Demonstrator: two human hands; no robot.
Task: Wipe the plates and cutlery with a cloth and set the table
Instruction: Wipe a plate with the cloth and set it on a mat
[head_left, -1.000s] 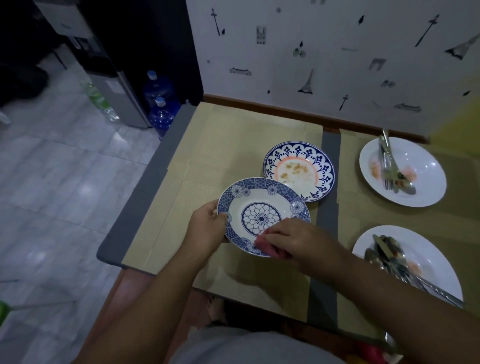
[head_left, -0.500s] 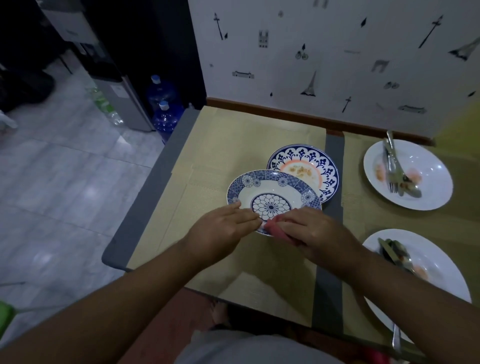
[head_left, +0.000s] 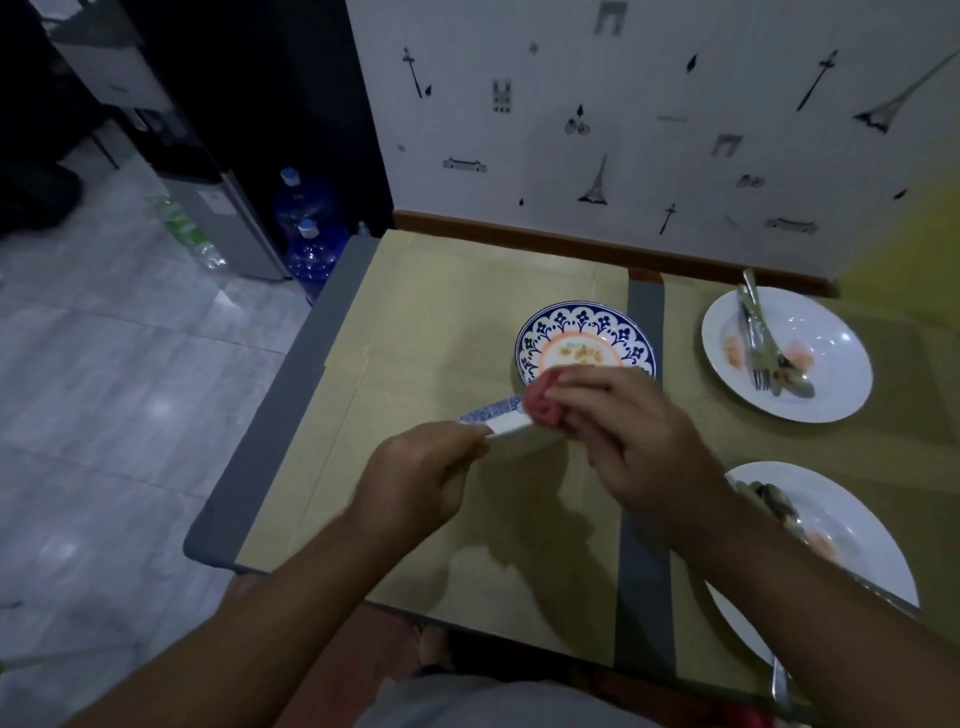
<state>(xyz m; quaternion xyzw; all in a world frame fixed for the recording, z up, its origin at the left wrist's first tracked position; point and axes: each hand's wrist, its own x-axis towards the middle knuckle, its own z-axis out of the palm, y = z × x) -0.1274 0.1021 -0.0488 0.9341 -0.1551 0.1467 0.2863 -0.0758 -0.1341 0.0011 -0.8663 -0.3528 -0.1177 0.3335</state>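
Plate (head_left: 498, 419) tilted edge-on, left hand (head_left: 421, 478) fingers pinching rim; right hand (head_left: 623, 431) fingers pinching cloth (head_left: 543, 402).

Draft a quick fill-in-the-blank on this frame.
The right hand presses a pink ___ on the tilted plate gripped by the left hand.
___ white plates, far and near, hold cutlery.
The crumbed blue plate lies flat on the ___.
Missing: cloth; Two; table.
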